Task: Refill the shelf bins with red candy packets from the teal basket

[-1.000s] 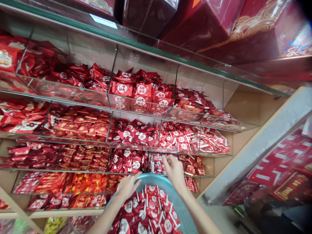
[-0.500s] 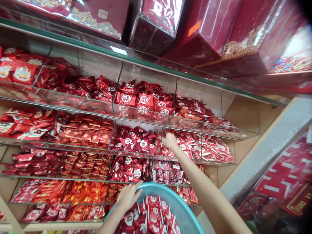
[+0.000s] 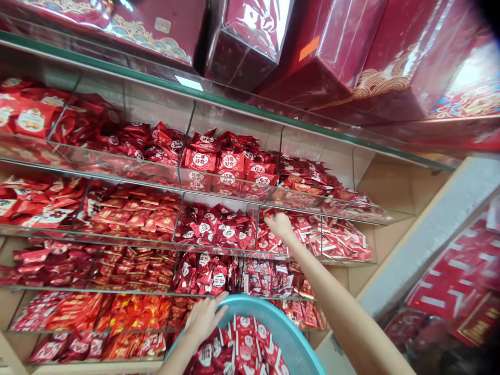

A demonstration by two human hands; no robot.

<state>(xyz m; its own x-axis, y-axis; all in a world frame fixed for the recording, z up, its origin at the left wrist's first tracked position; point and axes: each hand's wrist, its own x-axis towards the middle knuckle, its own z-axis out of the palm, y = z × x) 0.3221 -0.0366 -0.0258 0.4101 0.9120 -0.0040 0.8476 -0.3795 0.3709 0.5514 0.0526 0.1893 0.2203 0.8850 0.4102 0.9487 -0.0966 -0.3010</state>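
My left hand [image 3: 203, 315] grips the rim of a teal basin [image 3: 287, 324], its thumb lying over the inside edge. Red packets [image 3: 247, 341] with white labels fill the basin's bottom. My right hand [image 3: 279, 225] reaches into a shelf compartment of red and white packets [image 3: 300, 229], just right of a glass divider. Its fingers are closed at a red packet, partly hidden behind the fingers. Dark red packets [image 3: 214, 225] lie in the neighbouring compartment on the left.
Glass-fronted shelves with dividers [image 3: 230, 195] hold many red packets. Large dark red boxes [image 3: 250, 47] stand on the glass shelf above. At the right are a pale post [image 3: 441, 219] and hanging red packages [image 3: 449, 276].
My right hand has shifted slightly to the right within the compartment, away from the divider. My left hand keeps its hold on the basin. The view has moved a little.
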